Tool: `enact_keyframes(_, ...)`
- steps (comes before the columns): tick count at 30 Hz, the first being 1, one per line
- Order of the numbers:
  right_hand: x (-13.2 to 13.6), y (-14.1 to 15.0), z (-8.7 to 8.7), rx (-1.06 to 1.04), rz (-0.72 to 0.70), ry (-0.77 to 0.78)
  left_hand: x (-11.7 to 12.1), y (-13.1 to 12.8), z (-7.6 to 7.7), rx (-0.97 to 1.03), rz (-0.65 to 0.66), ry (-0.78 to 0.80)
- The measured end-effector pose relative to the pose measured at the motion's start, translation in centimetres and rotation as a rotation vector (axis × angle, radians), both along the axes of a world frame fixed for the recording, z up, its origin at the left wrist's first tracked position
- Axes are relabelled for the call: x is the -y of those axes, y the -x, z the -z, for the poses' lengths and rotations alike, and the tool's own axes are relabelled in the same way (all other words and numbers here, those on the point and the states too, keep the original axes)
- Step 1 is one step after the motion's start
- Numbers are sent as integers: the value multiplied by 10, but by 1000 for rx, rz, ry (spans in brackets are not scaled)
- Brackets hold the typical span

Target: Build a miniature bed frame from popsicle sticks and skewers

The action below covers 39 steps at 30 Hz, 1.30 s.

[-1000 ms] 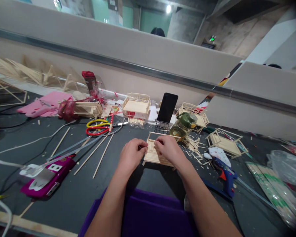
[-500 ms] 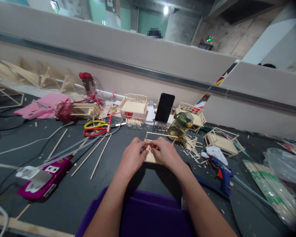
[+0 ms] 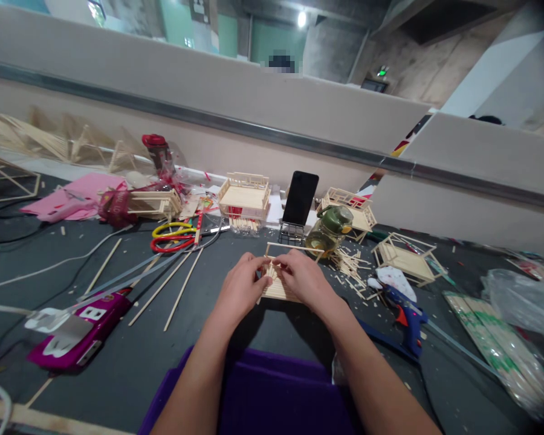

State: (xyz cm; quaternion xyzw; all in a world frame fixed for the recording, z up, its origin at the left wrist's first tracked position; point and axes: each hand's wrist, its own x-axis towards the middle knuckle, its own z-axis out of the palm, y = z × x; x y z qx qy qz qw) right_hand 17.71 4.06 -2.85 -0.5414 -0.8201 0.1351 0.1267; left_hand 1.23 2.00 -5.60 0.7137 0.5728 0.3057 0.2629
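A small model of pale wooden sticks point(image 3: 280, 291) sits on the dark table, with a slatted base and a raised rail along its back. My left hand point(image 3: 242, 283) curls over its left side, thumb and fingers closed on the sticks there. From the right, my right hand point(image 3: 304, 277) reaches over the base with bent fingers pressed on the same model. The fingertips of both hands almost meet near the middle. Whatever small piece lies between them is mostly hidden.
Behind the model stand a phone point(image 3: 300, 198) on a wire stand and a green-lidded bottle point(image 3: 330, 229). Stick offcuts point(image 3: 351, 264) and a blue glue gun point(image 3: 404, 320) lie right. Scissors point(image 3: 174, 243) and a purple power strip point(image 3: 81, 332) are left. Finished-looking stick models point(image 3: 245, 196) line the back.
The view has shifted slightly. My right-hand fingers have moved a little on the model, and more of the short sticks shows between the hands. Both hands stay on it.
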Motion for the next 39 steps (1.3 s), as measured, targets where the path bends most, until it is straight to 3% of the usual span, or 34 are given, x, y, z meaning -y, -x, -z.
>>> enact_keyframes(11,4,-3,-1,38,41,23,-2,1,0,8,6,-23)
enact_keyframes(17,4,-1,0,9,79,-24,-4,2,-1,103,-76,-53)
enact_keyframes(33,7,-4,0,62,-25,-44,-3,0,-7,179,-183,-62)
enact_keyframes(39,16,-15,-10,-260,100,-61,-2,0,-6,162,-165,-77)
